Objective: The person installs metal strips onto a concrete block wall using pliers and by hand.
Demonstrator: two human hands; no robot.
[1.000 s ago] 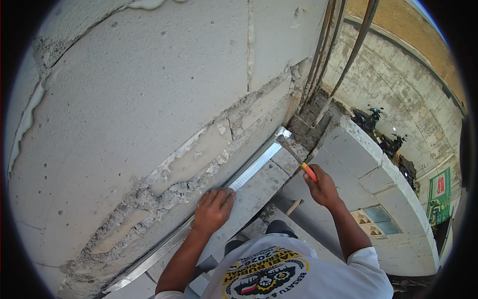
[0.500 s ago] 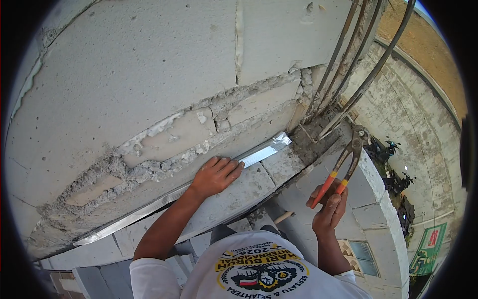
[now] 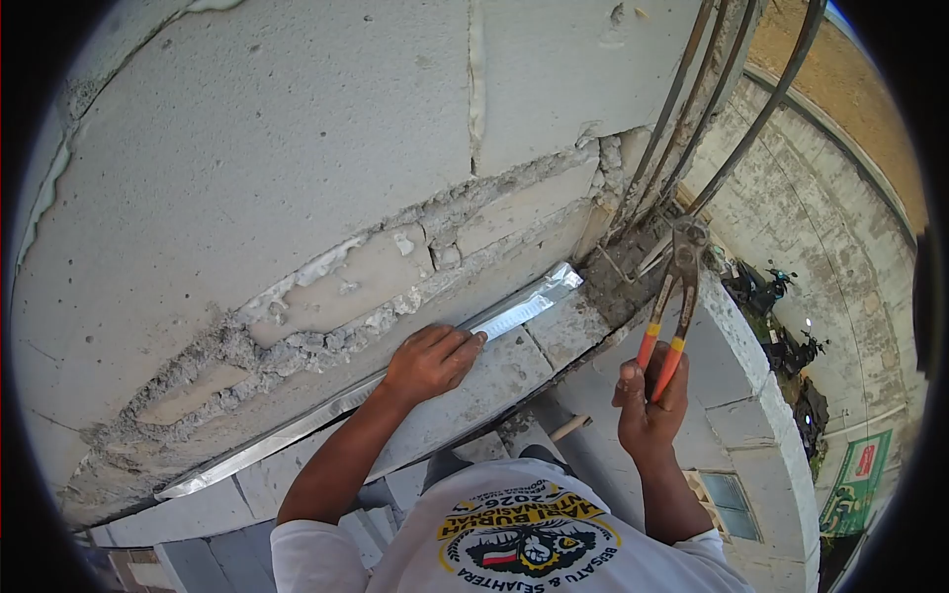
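Observation:
A long shiny silver strip (image 3: 524, 304) lies along the ledge at the foot of the wall, its crinkled end near the corner rods. My left hand (image 3: 432, 364) is closed on it, fingers curled over its edge. In my right hand (image 3: 652, 403) are end-cutting pincers (image 3: 680, 282) with red and yellow handles, jaws pointing up. Their head is just in front of the bent lower ends of the steel rods (image 3: 682, 109). My palm is turned up, with the handles slightly apart between thumb and fingers.
A block wall (image 3: 297, 128) with a rough, chipped mortar band (image 3: 386, 237) rises ahead. The block ledge (image 3: 474, 371) drops away on my side. Far below on the right are parked motorcycles (image 3: 761, 292), a concrete path (image 3: 820, 198) and a green banner (image 3: 855, 484).
My right hand has moved the pincers up and left, towards the rods' lower ends. The left hand stays on the silver strip, and the camera view has shifted slightly.

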